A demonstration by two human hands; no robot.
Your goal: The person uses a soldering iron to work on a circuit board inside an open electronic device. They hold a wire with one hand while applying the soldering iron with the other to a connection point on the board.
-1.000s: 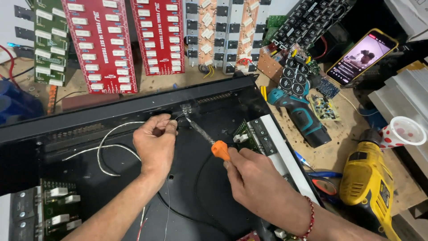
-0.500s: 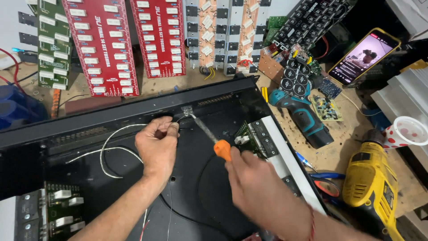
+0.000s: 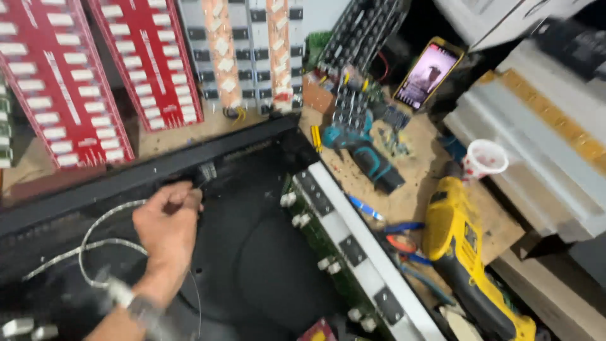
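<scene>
While the left hand (image 3: pixel 165 222) reaches into the open black metal chassis (image 3: pixel 252 252), its fingers (image 3: pixel 183 197) are curled together and pinched on a small dark part just under the chassis's rear wall; motion blur hides what exactly that part is. The pinched part sits right beside a small grey fitting (image 3: pixel 207 170) on that wall. Thin white wires (image 3: pixel 101 243) loop across the matte, dark chassis floor to the left of the wrist, and a thinner strand curves past the forearm. The right hand is out of view.

Along the chassis's right edge runs a long white panel (image 3: pixel 363 252) with dark rectangular blocks on top and a row of small pale round knobs on its inner side. Beyond the rear wall, flat red circuit boards (image 3: pixel 148 60) dotted with white rectangular components lean on the wooden bench (image 3: pixel 404 202), next to grey boards with tan strips. To the right on the bench lie a teal and black cordless driver (image 3: pixel 366 155), a chunky yellow drill (image 3: pixel 464 252), a small white cup with a red rim (image 3: pixel 485 158), blue-handled pliers (image 3: pixel 404 230) and a phone with a lit screen (image 3: pixel 429 72) in a yellow case.
</scene>
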